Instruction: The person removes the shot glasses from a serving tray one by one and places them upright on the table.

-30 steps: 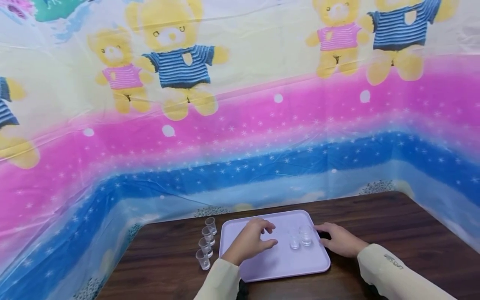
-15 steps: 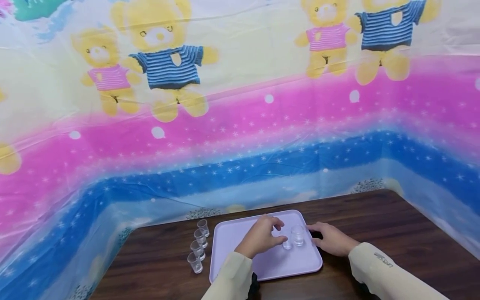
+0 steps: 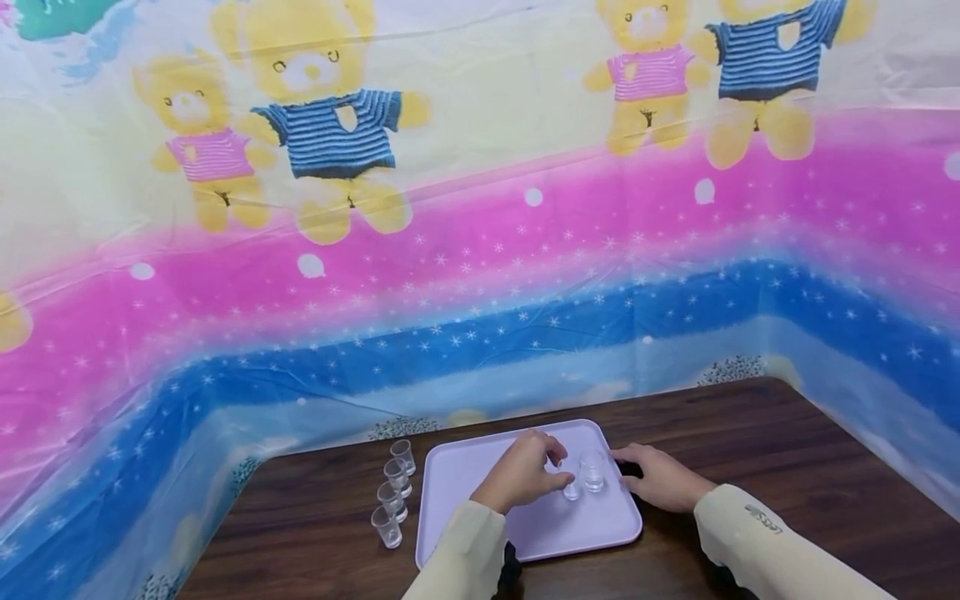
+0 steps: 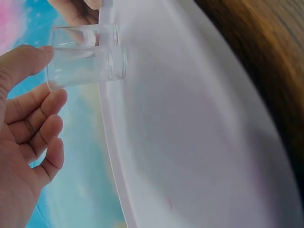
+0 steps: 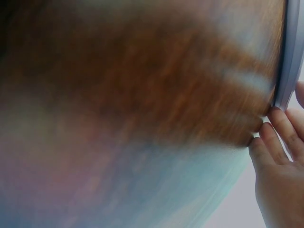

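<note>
On the lilac tray (image 3: 480, 533) stand clear shot glasses (image 3: 592, 475), close together near its right side. My left hand (image 3: 521, 475) reaches over the tray from the left. Its thumb and forefinger pinch the rim of the nearest shot glass (image 4: 76, 69), which stands upright on the tray; the other fingers are loosely bent. Just behind is a second shot glass (image 4: 78, 35), partly covered by the first. My right hand (image 3: 660, 477) lies at the tray's right edge, fairly straight fingers (image 5: 280, 128) touching the outer rim.
Several more clear shot glasses (image 3: 392, 500) form a row on the dark wooden table (image 3: 300, 517), left of the tray. A printed cloth (image 3: 450, 250) with teddy bears hangs behind and along the sides of the table.
My left hand has moved right across the tray, from a gap away to the rim of the nearest shot glass. My right hand stays at the tray's edge. The head view has shifted slightly.
</note>
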The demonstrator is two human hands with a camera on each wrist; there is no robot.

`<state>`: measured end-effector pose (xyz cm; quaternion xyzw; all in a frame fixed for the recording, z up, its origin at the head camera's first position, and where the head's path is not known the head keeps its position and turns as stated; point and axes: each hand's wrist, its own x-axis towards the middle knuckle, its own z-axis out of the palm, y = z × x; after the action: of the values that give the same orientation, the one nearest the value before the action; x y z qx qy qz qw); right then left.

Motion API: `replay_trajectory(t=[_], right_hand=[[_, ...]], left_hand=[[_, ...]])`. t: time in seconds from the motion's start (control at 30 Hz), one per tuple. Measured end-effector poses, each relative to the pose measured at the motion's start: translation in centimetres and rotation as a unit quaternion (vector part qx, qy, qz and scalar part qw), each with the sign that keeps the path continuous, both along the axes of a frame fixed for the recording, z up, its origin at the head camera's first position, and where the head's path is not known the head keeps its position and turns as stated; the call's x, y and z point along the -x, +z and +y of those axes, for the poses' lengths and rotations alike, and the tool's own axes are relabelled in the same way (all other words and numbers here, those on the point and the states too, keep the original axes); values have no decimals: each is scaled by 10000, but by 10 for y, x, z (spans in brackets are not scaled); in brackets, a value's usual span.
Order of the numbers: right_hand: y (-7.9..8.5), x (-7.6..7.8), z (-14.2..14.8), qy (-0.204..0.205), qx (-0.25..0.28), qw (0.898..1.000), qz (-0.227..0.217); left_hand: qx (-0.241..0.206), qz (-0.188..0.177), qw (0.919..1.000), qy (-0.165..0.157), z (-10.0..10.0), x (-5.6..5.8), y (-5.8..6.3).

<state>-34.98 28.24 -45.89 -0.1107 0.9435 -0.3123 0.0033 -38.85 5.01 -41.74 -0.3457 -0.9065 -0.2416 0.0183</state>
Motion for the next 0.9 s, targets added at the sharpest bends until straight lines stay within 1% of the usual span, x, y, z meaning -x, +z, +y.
replay_trajectory(t=[0.2,0.4,0.5,0.67,0.8,0.9], right_hand=[[0,0,-3,-18,-22,10000,-2],[3,-1,-2,22,32,10000,-25],[2,0,-4,23,57,10000,-65],[-1,2,-3,1,6,9999,-137],[0,1,-2,27,-27,9999,-135],[0,1,-1,60,-48,9999,-121]], left_hand=[[26,74,9999,119,-7,-2,3],[-164,64,9998,68,-22,-4,7],[-265,110,9996,48,-36,-5,9],[-298,196,9994,4,-57,-8,12],[-298,347,9989,-78,-72,-9,14],[-270,551,9980,-116,-84,-11,15]])
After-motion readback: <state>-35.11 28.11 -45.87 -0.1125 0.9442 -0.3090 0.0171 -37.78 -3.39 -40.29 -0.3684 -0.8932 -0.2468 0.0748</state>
